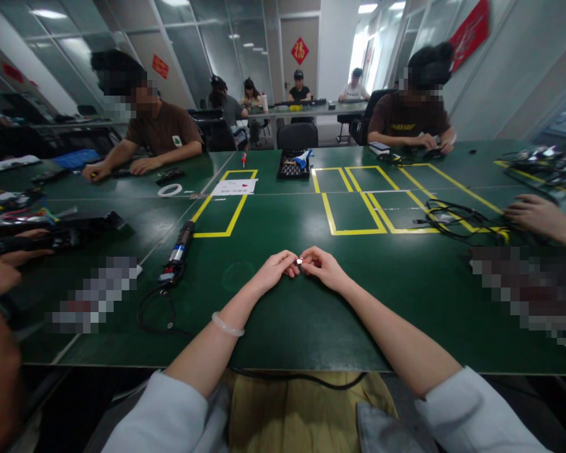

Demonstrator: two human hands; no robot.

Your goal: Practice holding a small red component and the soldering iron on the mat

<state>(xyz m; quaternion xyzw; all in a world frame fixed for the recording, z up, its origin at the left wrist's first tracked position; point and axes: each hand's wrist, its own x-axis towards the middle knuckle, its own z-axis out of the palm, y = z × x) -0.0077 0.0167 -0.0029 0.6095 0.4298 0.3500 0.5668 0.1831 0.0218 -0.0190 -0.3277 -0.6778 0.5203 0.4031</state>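
Observation:
Just over the green table [264,327], my left hand [282,265] and my right hand [321,267] meet in the middle of the view. Between their fingertips is a small piece [300,261] with a bright white face and a dark lower part. It is too small to name. Both hands are closed in a pinch, one on each side of it, and the fingers cover most of its edges. Left of my hands lies a dark cylindrical device [178,251] with a silver and blue band and a black cable.
Yellow tape outlines [332,217] mark the table. A black tray of small parts [292,167], a screwdriver [244,161], a paper sheet [234,187], a tape roll [170,190] and coiled black cables [453,217] lie around. Co-workers' hands [542,217] are at both sides and across the table.

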